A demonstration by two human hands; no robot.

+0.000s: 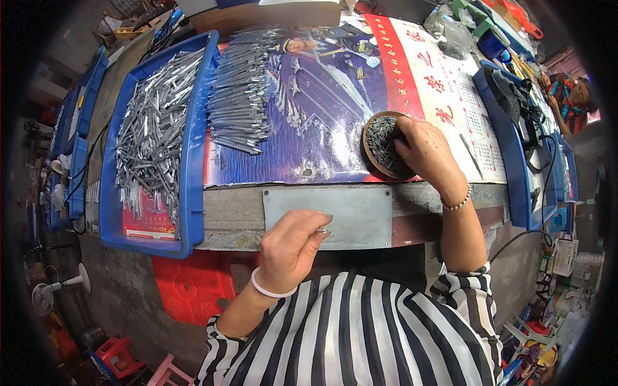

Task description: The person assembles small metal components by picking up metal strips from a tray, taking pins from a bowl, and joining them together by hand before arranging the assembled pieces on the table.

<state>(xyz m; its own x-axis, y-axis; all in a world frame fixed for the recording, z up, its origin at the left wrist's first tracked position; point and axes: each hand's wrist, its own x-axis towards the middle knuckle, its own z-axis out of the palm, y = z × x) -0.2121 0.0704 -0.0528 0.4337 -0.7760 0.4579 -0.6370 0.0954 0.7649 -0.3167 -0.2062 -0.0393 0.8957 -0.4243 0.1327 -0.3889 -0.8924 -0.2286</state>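
My left hand is closed in a pinch above a grey metal plate at the bench's front edge. A small shiny metal piece shows at its fingertips; the rest of it is hidden. My right hand reaches into a round brown bowl, its fingers drawn together among many small grey metal pins. Whatever those fingertips grip is hidden. On the left, a blue tray holds a heap of slim metal strips. More slim metal pieces lie in stacked rows beside the tray.
A printed poster covers the bench top under the bowl and rows. One thin dark rod lies right of the bowl. At the right, another blue tray holds black straps. Below the bench is a red stool. Another person is at far right.
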